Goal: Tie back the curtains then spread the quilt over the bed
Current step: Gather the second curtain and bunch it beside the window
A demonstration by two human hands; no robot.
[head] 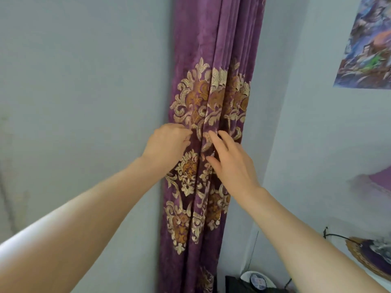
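A purple curtain (209, 49) with gold and cream embroidery hangs gathered in folds against the pale wall, in the middle of the view. My left hand (167, 142) is at the curtain's left edge, its fingers curled in against the fabric at mid height. My right hand (230, 161) lies flat on the folds just to the right, fingers spread and pointing up-left. No tie-back band shows. The quilt and the bed are out of view.
A colourful poster (366, 45) hangs on the right wall. Below it are a purple-pink object (378, 182) at the right edge and a woven round fan (372, 256) with a cord. A black box with a round white item (257, 279) stands at the bottom.
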